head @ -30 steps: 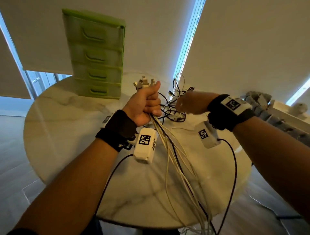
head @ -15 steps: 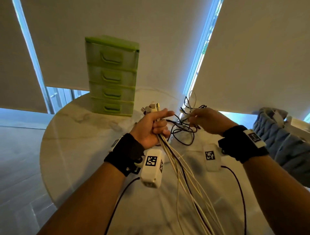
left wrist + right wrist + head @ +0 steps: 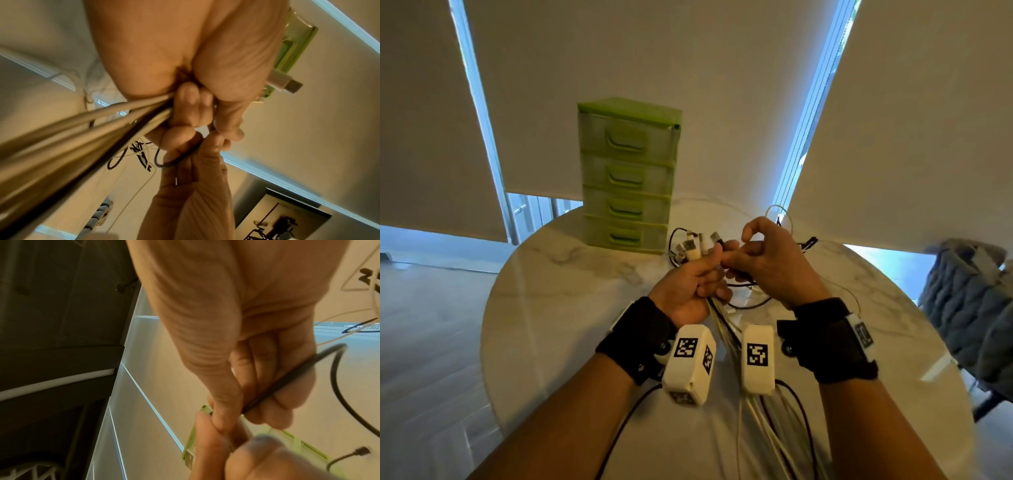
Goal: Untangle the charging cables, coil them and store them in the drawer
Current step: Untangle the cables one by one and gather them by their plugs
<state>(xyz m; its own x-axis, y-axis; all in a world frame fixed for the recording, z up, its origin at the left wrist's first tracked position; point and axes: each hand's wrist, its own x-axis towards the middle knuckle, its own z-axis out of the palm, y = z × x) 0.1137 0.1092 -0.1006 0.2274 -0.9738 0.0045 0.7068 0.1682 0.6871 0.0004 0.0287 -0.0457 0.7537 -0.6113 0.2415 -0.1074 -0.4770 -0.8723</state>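
Fingers (image 3: 186,104) of our left hand (image 3: 690,291) are curled tight round a bundle of charging cables (image 3: 726,329) — mostly white leads with at least one black among them — and the plugs (image 3: 690,246) stick up out of the top of the fist. The bundle's long ends trail down towards us, between our two wrists, and run out of the head view at the bottom. Our right hand (image 3: 767,263) is pressed up against the left one, its thumb and fingers pinching a thin black cable (image 3: 287,381) that crosses the fingertips and loops away to the side. From the left wrist view that same black cable bends in a loop just under the meeting knuckles.

Both hands are held above a round marble table (image 3: 544,308). More loose cables (image 3: 753,303), black and white, lie in a tangle on the tabletop beneath and beyond our right hand. A green drawer unit (image 3: 628,174) with four drawers stands on the far side of the table, just beyond the plugs; all four fronts look pushed in. Behind it hang pale roller blinds (image 3: 654,51), and a grey knitted throw (image 3: 969,301) sits off to the right of the table.
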